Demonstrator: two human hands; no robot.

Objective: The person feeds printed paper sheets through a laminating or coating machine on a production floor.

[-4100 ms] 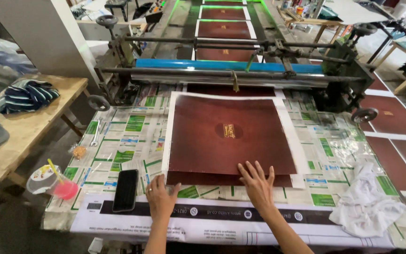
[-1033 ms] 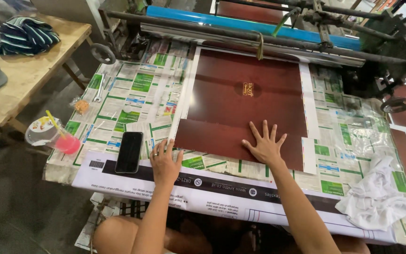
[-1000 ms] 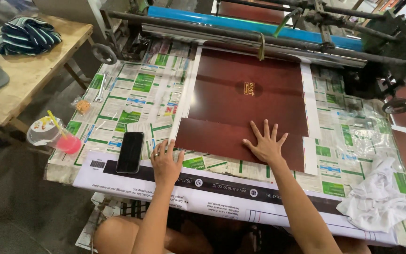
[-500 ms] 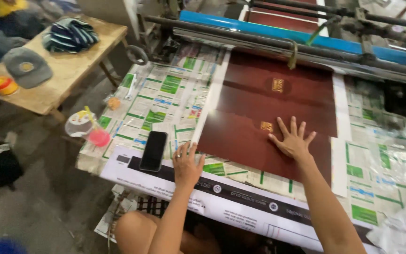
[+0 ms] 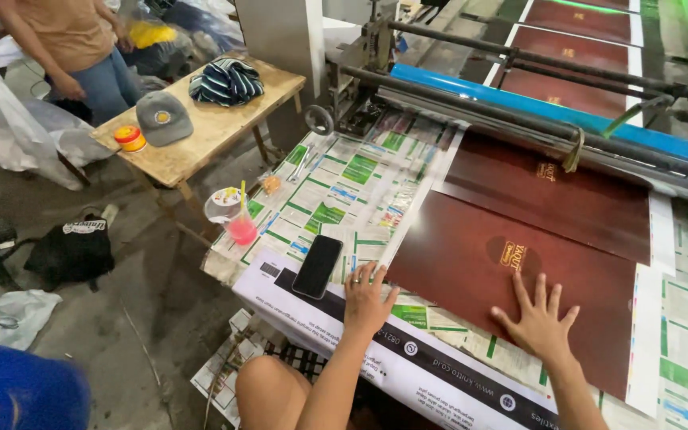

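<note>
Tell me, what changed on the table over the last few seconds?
A second dark red sheet has come out from under the rollers, overlapping the front sheet, which the right hand has drawn toward the person. The left hand stays flat beside the phone; nothing was gripped or released.

A dark maroon printed sheet (image 5: 511,287) with a gold emblem lies flat on the paper-covered table. A second maroon sheet (image 5: 551,187) lies just behind it, overlapped.
</note>
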